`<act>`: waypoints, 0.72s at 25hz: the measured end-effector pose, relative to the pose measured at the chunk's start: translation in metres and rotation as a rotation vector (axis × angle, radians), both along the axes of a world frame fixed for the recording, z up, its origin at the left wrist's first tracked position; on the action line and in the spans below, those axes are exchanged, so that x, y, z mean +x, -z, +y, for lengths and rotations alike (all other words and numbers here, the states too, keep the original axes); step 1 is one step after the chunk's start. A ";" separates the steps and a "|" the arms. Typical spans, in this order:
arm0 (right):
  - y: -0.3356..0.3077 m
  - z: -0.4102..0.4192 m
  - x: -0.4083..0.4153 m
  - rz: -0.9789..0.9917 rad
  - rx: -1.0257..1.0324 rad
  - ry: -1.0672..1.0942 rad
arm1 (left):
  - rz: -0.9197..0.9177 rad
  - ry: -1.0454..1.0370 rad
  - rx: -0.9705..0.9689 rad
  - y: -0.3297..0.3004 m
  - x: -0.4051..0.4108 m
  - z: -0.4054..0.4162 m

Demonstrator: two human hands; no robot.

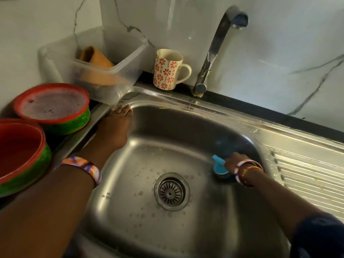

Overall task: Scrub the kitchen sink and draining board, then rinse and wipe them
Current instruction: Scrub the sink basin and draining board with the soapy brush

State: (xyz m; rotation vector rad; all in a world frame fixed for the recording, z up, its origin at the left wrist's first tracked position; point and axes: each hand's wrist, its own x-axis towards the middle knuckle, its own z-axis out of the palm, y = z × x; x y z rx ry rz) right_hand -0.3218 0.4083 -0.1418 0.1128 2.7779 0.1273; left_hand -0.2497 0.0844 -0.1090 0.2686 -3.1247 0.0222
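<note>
- Right hand (235, 163) grips blue scrubber (219, 165) against sink (167, 131) wall, right of drain (171, 191); head blurred, probably bristles.
- Left hand (116, 125), fingers flat, braces on rim, up-left of drain.
- She should press firmly, work overlapping circles toward drain.
- Draining board (307, 175), far right of drain, not yet scrubbed.

The dark table (242, 107) carries the steel sink (130, 183) with its ribbed draining board (307, 174). A flowered mug (168, 69), a clear tub (104, 71) and two red-green bowls (55, 107) stand on it.
</note>
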 end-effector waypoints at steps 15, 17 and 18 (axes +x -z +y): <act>0.006 -0.128 0.164 -0.393 -0.406 -0.950 | 0.006 -0.174 -0.260 -0.012 0.057 0.004; 0.002 -0.098 0.139 -0.274 -0.189 -0.962 | 0.009 -0.158 -0.256 -0.007 0.056 -0.001; 0.002 -0.087 0.115 -0.201 -0.090 -0.868 | 0.012 -0.144 -0.260 -0.005 0.056 -0.003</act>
